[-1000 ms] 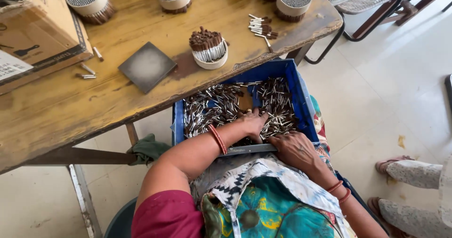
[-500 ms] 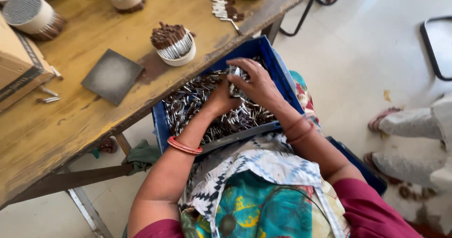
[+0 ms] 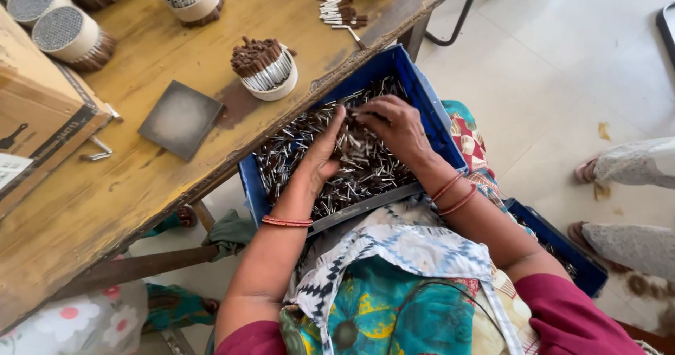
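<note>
Sticks (image 3: 337, 165), thin, short and brown with pale ends, fill a blue crate (image 3: 429, 109) that rests on the person's lap, with its far edge under the edge of the wooden table (image 3: 84, 207). Both hands are inside the crate, on top of the pile. The left hand (image 3: 325, 151) stands on its edge with the fingers straight and together, the palm turned toward the other hand. The right hand (image 3: 394, 126) is curved, fingers bent down over the sticks, and it presses a small bunch of them against the left palm. Neither hand is fully closed; the bunch sits between the 2 hands, and I cannot tell how many sticks are in it. Each wrist has thin red-orange bangles (image 3: 287, 221).

On the table, beyond the crate, stands a round bundle (image 3: 265, 67) of the same sticks, upright in a pale ring. Left of this bundle lies a flat dark square plate (image 3: 181, 118). Farther from the crate, at the table's far edge, are more round bundles (image 3: 67, 35) tied with pale bands, and a few loose sticks (image 3: 341, 10) lie near the table's right corner. A cardboard box (image 3: 35, 130) sits at the left side of the table. To the right of the crate, on the floor, the feet of another person (image 3: 619, 179) are visible.
</note>
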